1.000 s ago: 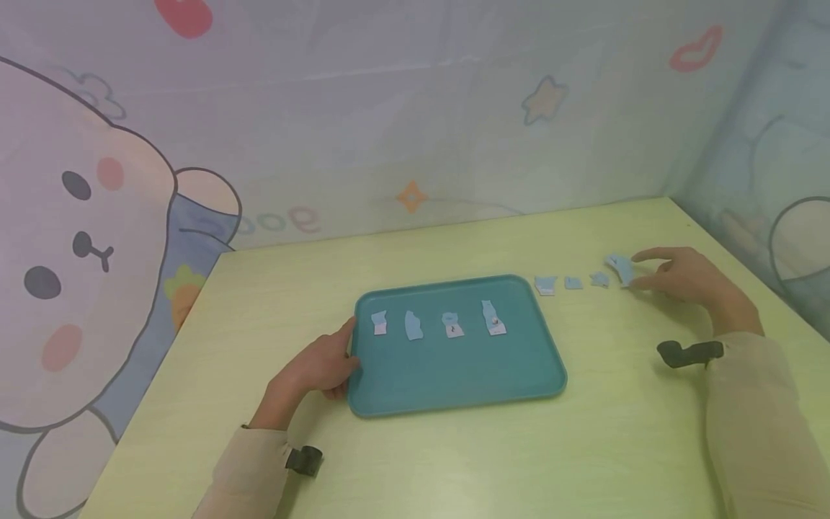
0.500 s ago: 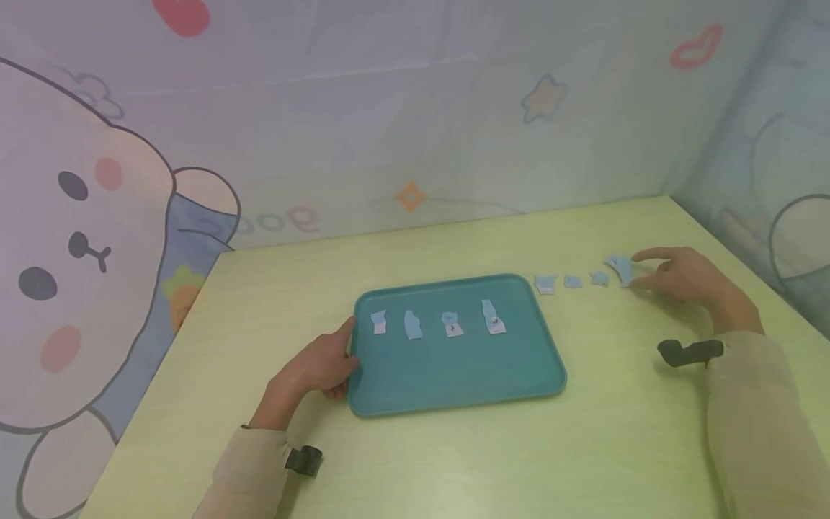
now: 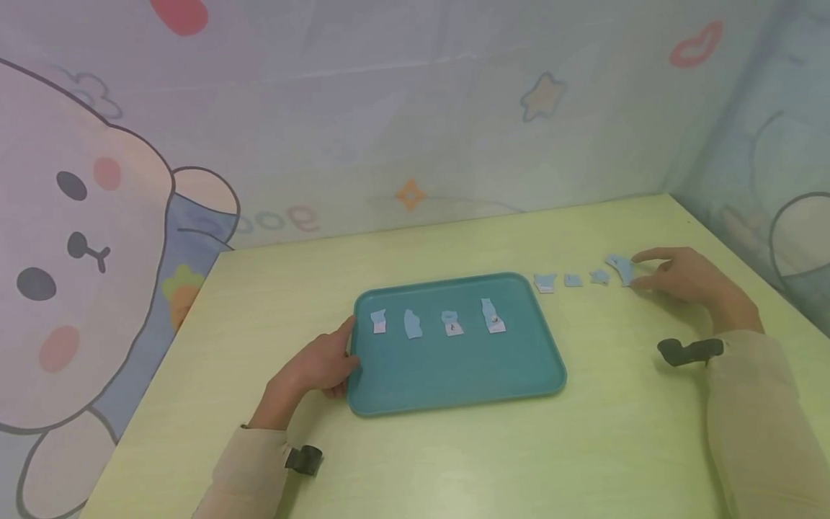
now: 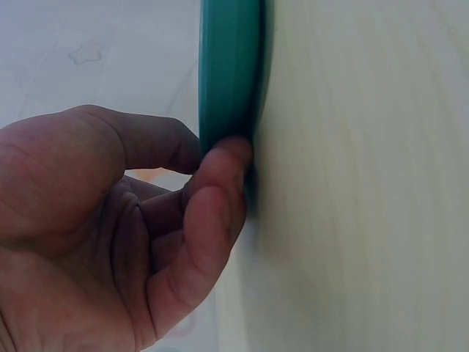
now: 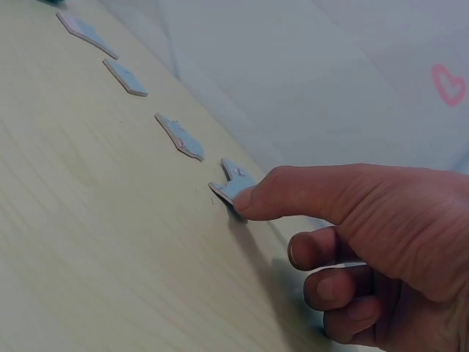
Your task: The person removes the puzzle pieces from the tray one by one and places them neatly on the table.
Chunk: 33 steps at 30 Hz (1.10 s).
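Observation:
The left hand grips the left rim of a teal tray; in the left wrist view the thumb lies on one side of the rim and curled fingers reach its underside. At the far right, the right hand pinches a curved light-blue puzzle piece between thumb and index finger. From the right wrist, the thumb tip is seen against that piece, while the other fingers curl below and the index finger is hidden. Several flat blue-and-white pieces lie in a row inside the tray, among them a tall one.
Between the tray and the right hand, 3 more pieces lie on the pale yellow-green table: a notched one, a small square one and a jagged one. A printed cloth wall rises behind the table's back edge.

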### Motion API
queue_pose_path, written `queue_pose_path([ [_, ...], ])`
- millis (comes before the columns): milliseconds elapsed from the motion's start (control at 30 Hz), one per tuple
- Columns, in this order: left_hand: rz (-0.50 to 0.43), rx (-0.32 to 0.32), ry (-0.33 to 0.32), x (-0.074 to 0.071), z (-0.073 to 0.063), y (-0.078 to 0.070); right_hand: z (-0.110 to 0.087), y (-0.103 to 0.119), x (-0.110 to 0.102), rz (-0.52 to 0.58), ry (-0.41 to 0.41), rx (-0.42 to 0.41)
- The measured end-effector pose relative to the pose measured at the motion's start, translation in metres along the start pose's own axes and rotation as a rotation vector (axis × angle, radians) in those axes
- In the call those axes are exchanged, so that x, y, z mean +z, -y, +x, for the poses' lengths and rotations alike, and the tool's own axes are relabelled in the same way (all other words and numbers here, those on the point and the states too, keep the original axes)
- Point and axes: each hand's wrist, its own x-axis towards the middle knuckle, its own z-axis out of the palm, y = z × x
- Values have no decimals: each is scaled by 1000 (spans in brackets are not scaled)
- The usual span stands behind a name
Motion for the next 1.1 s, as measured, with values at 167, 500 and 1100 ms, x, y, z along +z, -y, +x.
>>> queue_pose_path([
  [167,0,1,3,0,1,1,1,-1,-1,-11,1,-1],
  [500,-4,1,-2,1,1,1,-2,19,-12,50,-48,-7],
  [1100,-4,-9,-5,1,4,3,2,113,4,321,-123,-172],
])
